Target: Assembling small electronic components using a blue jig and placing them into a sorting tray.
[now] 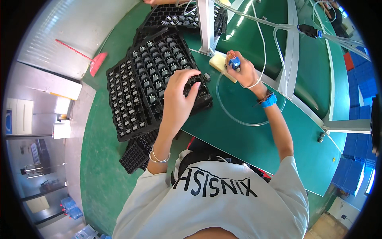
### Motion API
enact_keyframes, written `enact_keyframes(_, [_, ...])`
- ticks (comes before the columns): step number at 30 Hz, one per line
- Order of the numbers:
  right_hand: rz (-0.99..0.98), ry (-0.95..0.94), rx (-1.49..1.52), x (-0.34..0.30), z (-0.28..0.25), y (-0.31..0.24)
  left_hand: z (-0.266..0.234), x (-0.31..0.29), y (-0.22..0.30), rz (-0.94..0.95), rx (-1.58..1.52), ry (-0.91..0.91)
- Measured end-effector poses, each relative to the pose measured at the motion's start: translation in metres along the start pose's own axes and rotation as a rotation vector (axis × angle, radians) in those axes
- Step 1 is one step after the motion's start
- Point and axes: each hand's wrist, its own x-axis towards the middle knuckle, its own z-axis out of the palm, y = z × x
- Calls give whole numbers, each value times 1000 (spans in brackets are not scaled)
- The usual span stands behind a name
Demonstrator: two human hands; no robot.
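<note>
My left hand (181, 93) hovers over the near right corner of a black compartment tray (155, 51). Its thumb and index finger are curved and apart, and no object shows between them. Small dark parts with metal prongs (164, 71) stand in rows in that tray. Just beyond my left fingertips, a small dark part (207, 77) sits at the tray's edge. My right hand (246, 73) is wrapped round a small blue hand tool with an orange end (234, 61), its exact kind unclear. Against this hand lies a pale yellow block (218, 62) on the green table.
A second black tray (124, 95) of small parts adjoins on the left, with more trays (135, 153) below. A clear hose (238, 124) loops over the green tabletop (223, 137). A white post (206, 26) rises at the back. Another person's hand (153, 2) shows at the top.
</note>
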Motion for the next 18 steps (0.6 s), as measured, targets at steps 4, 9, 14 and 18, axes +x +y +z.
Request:
enact_keyframes(4, [35, -9, -77, -3, -1, 0, -7, -5, -28, -55, 405, -122])
enact_keyframes(9, [-64, 79, 1, -3, 5, 6, -8, -6, -54, -106, 512, -255])
enact_keyframes(14, [-89, 91, -3, -4, 7, 7, -2, -1, -63, -116, 498, -209])
enact_keyframes(18, [-93, 108, -12, -4, 7, 9, 2, 3, -65, -114, 502, -212])
